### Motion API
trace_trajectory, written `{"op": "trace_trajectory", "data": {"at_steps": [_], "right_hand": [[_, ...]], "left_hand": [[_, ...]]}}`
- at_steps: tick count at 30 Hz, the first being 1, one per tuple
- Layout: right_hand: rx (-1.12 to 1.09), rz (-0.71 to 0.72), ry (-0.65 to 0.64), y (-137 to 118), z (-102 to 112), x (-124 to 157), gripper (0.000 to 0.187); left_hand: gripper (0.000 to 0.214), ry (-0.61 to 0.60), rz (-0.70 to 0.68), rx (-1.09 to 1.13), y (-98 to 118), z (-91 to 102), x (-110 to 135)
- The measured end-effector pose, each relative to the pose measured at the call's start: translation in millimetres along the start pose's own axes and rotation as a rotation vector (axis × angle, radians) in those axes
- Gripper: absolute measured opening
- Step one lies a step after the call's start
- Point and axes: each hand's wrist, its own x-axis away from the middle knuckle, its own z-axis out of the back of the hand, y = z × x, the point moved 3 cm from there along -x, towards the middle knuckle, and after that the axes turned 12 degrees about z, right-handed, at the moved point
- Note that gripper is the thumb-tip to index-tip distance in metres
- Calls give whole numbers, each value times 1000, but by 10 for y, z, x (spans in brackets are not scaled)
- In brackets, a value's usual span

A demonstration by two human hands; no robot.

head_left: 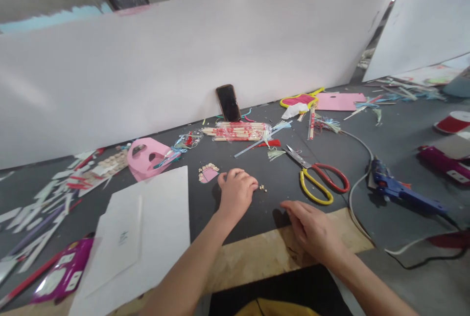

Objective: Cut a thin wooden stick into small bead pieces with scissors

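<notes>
My left hand rests palm down on the dark table, its bent fingers apart. Beside its thumb side lie several tiny pale beads. Just left of that hand is a small pink piece with similar pale beads along its curved edge. My right hand hovers by the table's front edge, fingers drawn together in a pinch. Anything between those fingertips is hidden or too small to make out. Scissors with one red and one yellow handle lie partly open beyond my right hand.
A blue glue gun and its cable sit at right. Bundled sticks and a phone are along the white partition. White sheets, a pink cutout and a purple package are at left.
</notes>
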Motion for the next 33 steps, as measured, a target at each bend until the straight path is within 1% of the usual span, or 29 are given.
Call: {"op": "trace_trajectory", "data": {"at_steps": [4, 9, 13, 16, 18, 21, 24, 25, 27, 29, 33], "right_hand": [[-18, -32, 27, 37, 2, 0, 28], [-54, -38, 28, 40, 34, -6, 27], [-97, -53, 15, -5, 108, -10, 25], [-139, -88, 1, -29, 187, -22, 23], [-142, -82, -7, -23, 252, -33, 22], [-53, -69, 14, 67, 375, -54, 22], [163, -75, 77, 248, 505, -87, 22], [237, -79, 70, 316, 531, -100, 24], [338, -83, 17, 447, 550, -120, 26], [393, -99, -51, 559, 537, -124, 27], [482, -139, -129, 707, 489, -106, 27]], "left_hand": [[18, 4, 7, -20, -29, 33, 20], [16, -36, 11, -10, 33, -26, 12], [17, -58, 8, -2, 75, -48, 6], [17, -59, 2, -1, 78, -42, 7], [15, -61, 4, -12, 69, -36, 8], [14, -57, 16, -33, 59, -17, 18], [13, -53, 25, -40, 72, 4, 40], [13, -57, 24, -37, 82, 7, 49], [13, -66, 17, -25, 104, 2, 63], [12, -67, 8, -18, 118, -10, 69], [11, -57, 4, -28, 113, -33, 63]]}}
